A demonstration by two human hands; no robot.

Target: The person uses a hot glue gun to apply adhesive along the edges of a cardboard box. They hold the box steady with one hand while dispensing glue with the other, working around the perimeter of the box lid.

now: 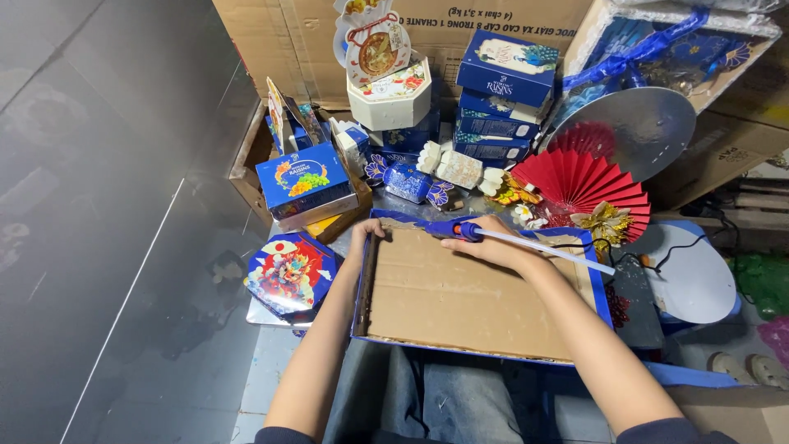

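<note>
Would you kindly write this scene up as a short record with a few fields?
setting: person seated, shallow blue cardboard tray resting on the lap
left hand: left hand grips the tray's far left corner
right hand: right hand holds a blue glue gun with a white glue stick at the tray's far edge
nearby: red paper fan, octagonal patterned box, stacked blue boxes

A: What is the tray (481, 292) showing?
B: Its inner face is showing matt, rough brown cardboard; its rim is showing glossy blue paper.

A: And the glue gun (460, 230)?
B: It is showing smooth blue plastic, with a translucent stick (542, 247).

A: Nearby items?
B: The fan (588, 181) is showing pleated red paper; the round disc (637, 127) is reflecting like brushed metal.
</note>
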